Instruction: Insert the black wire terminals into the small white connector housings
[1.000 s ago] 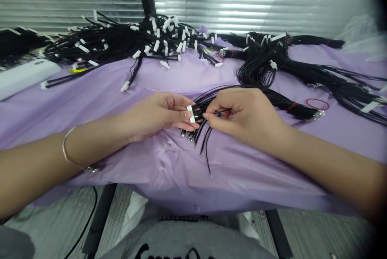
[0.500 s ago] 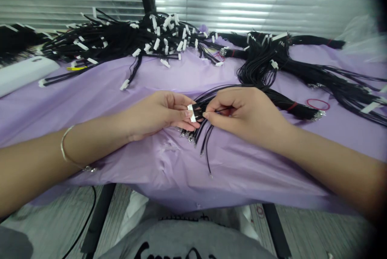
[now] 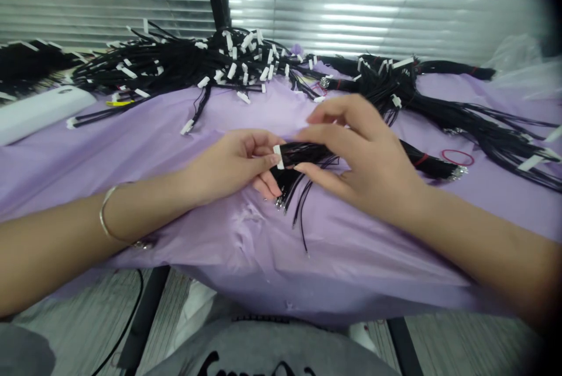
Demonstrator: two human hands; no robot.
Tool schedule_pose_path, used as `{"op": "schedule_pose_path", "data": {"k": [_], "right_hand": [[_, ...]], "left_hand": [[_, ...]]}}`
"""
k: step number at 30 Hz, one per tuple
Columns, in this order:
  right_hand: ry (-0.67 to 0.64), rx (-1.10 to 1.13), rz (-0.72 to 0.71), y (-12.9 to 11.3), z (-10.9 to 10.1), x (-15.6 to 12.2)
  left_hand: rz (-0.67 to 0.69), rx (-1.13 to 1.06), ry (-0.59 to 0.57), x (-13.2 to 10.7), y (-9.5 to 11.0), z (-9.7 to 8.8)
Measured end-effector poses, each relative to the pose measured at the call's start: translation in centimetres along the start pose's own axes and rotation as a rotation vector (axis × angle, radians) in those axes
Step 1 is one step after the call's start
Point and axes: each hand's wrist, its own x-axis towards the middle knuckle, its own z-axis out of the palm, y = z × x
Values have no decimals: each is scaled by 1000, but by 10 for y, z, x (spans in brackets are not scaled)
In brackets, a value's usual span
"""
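My left hand [image 3: 232, 165] pinches a small white connector [image 3: 278, 156] with black wires running out of it to the right. Over those black wires [image 3: 305, 153] lies my right hand [image 3: 360, 153], fingers stretched out and spread, thumb underneath the strands. Loose wire ends with metal tips [image 3: 294, 206] hang down onto the purple sheet [image 3: 219, 241] below both hands. A bracelet sits on my left wrist [image 3: 108, 218].
A big heap of black wires with white connectors [image 3: 211, 62] lies at the back. More black bundles [image 3: 439, 106] spread to the right, one tied with a red band [image 3: 421, 159]. A red rubber band [image 3: 458, 157] and a white flat object [image 3: 39, 112] lie on the sheet.
My right hand has gone from a pinch on the wires to outstretched fingers and risen a little. The view has shifted slightly downward. The left hand keeps its hold on the connector.
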Motion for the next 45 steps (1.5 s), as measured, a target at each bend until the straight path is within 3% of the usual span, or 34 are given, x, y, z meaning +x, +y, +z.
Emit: {"op": "schedule_pose_path", "data": {"k": [3,6,11,14,19,23,31,35,39,42,45], "right_hand": [[-24,-58,3,7,-1,1],[-132,-59,35,16,5,1],[-237,-79,100,20,14,2],[-202,-61,78,20,17,3],[-117,-7,70,26,20,0],[-118,-3,77,27,22,-1],[-303,237,123,29,32,-4],[-179,275,-6,31,21,-3],[-51,14,-217,16,6,-1],[-205,-98,-277,3,7,-2],[-333,-36,-143,-3,14,-3]], "left_hand": [[218,97,139,-9,2,3],[387,248,178,-18,5,5],[487,453,233,-20,6,5],[401,318,246,-12,3,3],[67,-95,122,0,-1,-3],[-97,-320,35,3,-2,-6],[-200,-454,68,4,-1,-7],[-268,-398,58,3,3,-9],[-259,-320,83,3,3,-8],[-219,-332,106,4,0,-8],[-192,-336,86,5,-2,-9]]}}
